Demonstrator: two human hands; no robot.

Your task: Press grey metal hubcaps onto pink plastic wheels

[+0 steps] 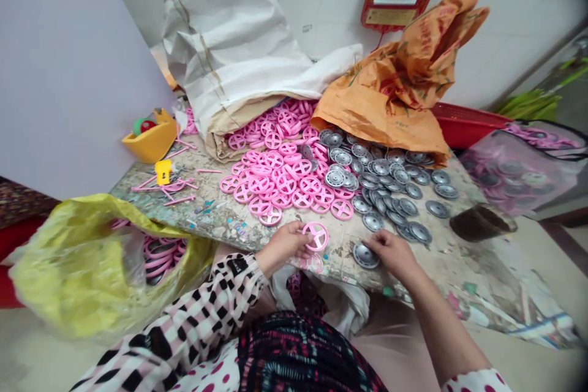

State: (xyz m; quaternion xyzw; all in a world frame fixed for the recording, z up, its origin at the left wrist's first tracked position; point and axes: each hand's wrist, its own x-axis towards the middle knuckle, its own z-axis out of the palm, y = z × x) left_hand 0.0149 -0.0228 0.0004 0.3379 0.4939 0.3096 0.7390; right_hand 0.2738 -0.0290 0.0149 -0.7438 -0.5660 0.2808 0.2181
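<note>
My left hand point(285, 247) grips a pink spoked plastic wheel point(316, 236) by its rim, near the front edge of the table. To the right, my right hand point(395, 251) has its fingers closed on the edge of a grey wheel disc point(366, 255), low over the tabletop. Just beyond my left hand spreads a heap of pink wheels point(285, 182), spilling from a white sack point(239, 30). A pile of grey discs point(390, 187) lies beyond my right hand, at the mouth of an orange sack point(390, 110).
Pink sticks point(179, 199), a yellow piece point(163, 172) and a yellow tape dispenser point(151, 138) sit at the table's left. A yellow bag point(73, 263) with pink-rimmed parts hangs at the front left. A dark cup-like container point(482, 222) lies on the right, near a filled clear bag point(523, 177).
</note>
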